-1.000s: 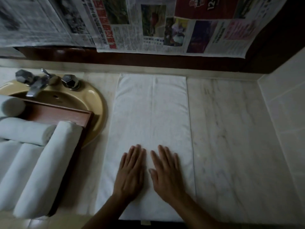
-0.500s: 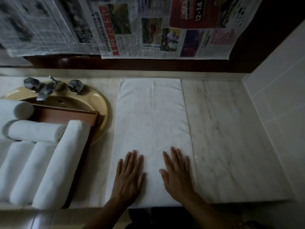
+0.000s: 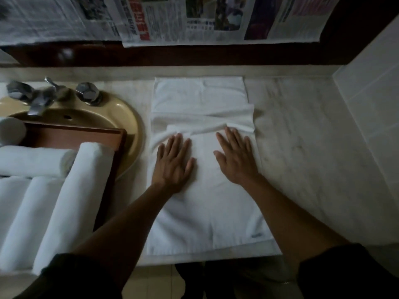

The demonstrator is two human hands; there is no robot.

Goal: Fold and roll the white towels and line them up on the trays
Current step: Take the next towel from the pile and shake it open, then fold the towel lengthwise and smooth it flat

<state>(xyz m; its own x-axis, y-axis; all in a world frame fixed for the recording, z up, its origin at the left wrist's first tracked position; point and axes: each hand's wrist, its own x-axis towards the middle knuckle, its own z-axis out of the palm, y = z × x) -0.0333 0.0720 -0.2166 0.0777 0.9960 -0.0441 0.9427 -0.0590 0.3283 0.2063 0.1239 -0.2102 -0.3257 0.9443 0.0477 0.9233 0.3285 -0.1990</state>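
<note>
A long white towel (image 3: 205, 212), folded into a narrow strip, lies lengthwise on the marble counter (image 3: 306, 147). My left hand (image 3: 172, 162) and my right hand (image 3: 236, 157) lie flat on its middle, fingers straight, pressing down. Just beyond my fingertips the cloth is bunched into crosswise wrinkles (image 3: 203, 121). At the left, a brown wooden tray (image 3: 117, 147) holds several rolled white towels (image 3: 64, 201).
The tray sits over a beige sink (image 3: 127, 117) with a chrome tap (image 3: 38, 98). Newspaper sheets (image 3: 172, 18) hang on the wall behind. A white tiled wall (image 3: 371, 104) closes the right side. The counter's front edge runs just below the towel's near end.
Both hands have slid forward along the towel, away from me and a little further apart. The cloth ahead of the fingers has bunched into wrinkles.
</note>
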